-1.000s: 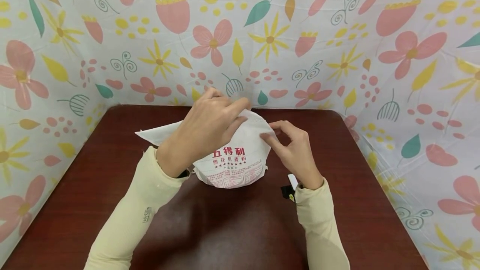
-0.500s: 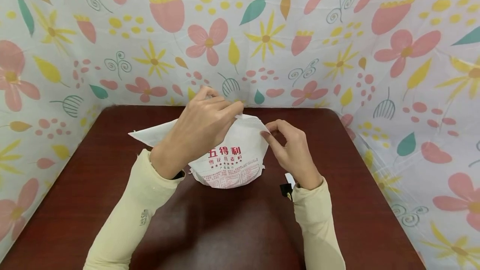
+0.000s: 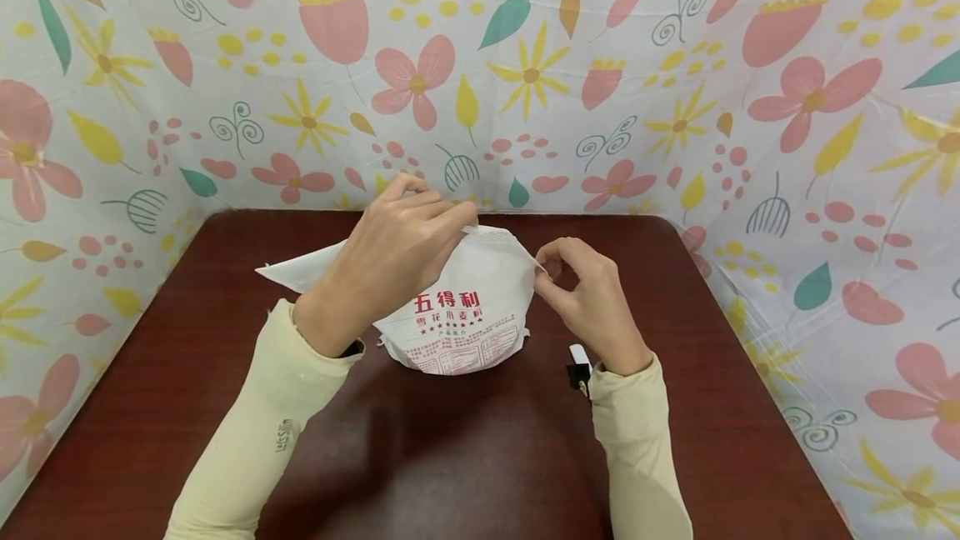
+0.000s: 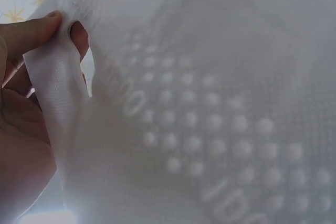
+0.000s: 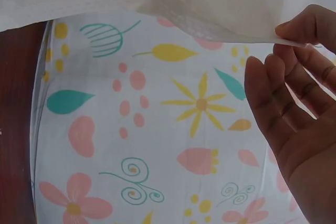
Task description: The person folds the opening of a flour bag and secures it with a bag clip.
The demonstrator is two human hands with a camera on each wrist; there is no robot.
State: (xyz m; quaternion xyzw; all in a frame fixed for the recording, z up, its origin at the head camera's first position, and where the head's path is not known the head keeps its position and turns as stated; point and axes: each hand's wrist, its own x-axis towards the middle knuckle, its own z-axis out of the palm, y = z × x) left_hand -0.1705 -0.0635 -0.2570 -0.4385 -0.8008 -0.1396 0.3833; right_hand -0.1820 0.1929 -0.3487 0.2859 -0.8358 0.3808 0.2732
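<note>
A white woven flour bag (image 3: 491, 277) with red Chinese lettering stands on the table in the head view, its top edge raised. My left hand (image 3: 397, 252) reaches over its upper left part and hides some of the bag. In the left wrist view, the left hand (image 4: 23, 129) pinches the bag's edge beside a slot, with a fingertip showing through that opening. My right hand (image 3: 588, 294) is at the bag's right side. Its thumb and forefinger pinch the thin edge, as the right wrist view shows; the other fingers (image 5: 262, 93) are loosely bent beneath.
A small black-and-white object (image 3: 578, 375) lies on the dark red wooden table (image 3: 442, 457) beside the right sleeve. A flower-printed curtain (image 3: 555, 148) borders the table at the back and both sides. A pointed white flap (image 3: 296, 267) sticks out left of the bag.
The right thumb has shifted from the bag's front face out to its right edge. The left hand has moved slightly left, and the bag's front shows a little more.
</note>
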